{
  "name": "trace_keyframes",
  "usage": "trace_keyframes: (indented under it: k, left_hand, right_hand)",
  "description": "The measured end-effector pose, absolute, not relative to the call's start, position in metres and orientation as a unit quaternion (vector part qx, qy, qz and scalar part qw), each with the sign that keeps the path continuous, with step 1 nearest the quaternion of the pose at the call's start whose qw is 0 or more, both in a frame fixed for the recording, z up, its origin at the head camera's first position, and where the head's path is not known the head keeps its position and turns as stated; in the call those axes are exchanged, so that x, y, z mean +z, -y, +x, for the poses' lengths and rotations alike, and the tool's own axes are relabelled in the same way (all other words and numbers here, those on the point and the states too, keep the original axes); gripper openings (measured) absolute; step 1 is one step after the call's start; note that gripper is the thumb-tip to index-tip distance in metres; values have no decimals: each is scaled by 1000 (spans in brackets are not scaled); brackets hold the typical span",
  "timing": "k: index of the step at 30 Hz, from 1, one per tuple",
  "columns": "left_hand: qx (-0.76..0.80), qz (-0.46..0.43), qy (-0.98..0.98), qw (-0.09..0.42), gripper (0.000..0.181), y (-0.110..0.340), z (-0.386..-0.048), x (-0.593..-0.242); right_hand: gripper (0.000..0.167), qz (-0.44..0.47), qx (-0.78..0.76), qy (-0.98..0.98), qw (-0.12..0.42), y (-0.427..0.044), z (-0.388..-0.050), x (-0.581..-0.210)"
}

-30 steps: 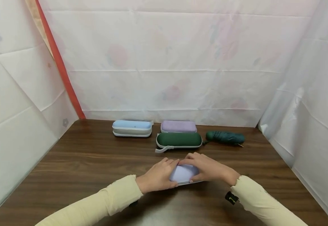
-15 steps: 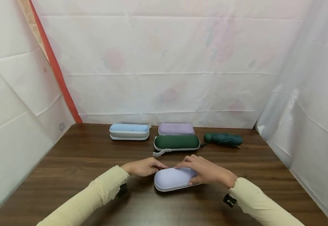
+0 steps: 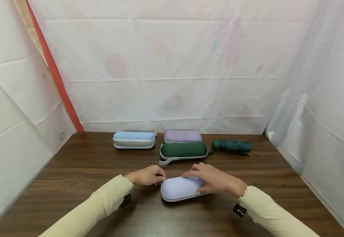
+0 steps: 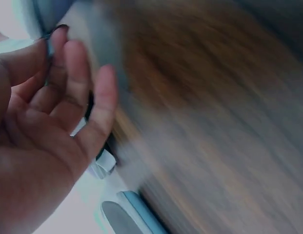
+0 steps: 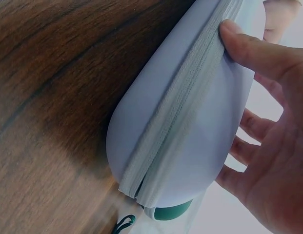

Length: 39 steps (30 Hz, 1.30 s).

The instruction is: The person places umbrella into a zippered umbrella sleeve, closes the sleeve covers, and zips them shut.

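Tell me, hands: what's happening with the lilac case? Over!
Right hand gripping lilac case. Left hand by its left end, grip unclear. Case looks shut. Green case behind, seemingly not in the way.

A dark brown wood-grain tabletop [image 3: 80, 174] spans the foreground, its surface catching a soft sheen near the front edge. Behind it hangs a pale, creased back sheet [image 3: 166, 49] with faint pink and bluish blotches. A whitish left sheet [image 3: 9, 95] and right sheet [image 3: 331, 98] flank it; a red strip [image 3: 52, 68] slants down the left corner.
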<state>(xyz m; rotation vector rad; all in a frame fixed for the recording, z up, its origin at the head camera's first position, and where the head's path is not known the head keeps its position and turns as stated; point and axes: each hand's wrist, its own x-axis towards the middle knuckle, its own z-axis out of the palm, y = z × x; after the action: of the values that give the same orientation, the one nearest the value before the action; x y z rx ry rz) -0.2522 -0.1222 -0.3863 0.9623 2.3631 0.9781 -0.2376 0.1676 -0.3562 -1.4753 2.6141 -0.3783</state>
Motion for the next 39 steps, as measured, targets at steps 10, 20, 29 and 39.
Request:
trace_keyframes:
  k: [10, 20, 29, 39]
  left_hand:
    - [189, 427, -882, 61, 14, 126, -245, -388]
    - [164, 450, -878, -11, 14, 134, -240, -393]
    - [156, 463, -872, -30, 11, 138, -233, -393]
    - [133, 456, -879, -47, 12, 142, -236, -388]
  right_hand:
    - [67, -488, -133, -859, 80, -171, -240, -359]
    - [63, -502, -118, -856, 24, -175, -238, -367]
    - [62, -503, -119, -855, -41, -177, -230, -376]
    - [67, -491, -70, -865, -76, -171, -227, -377]
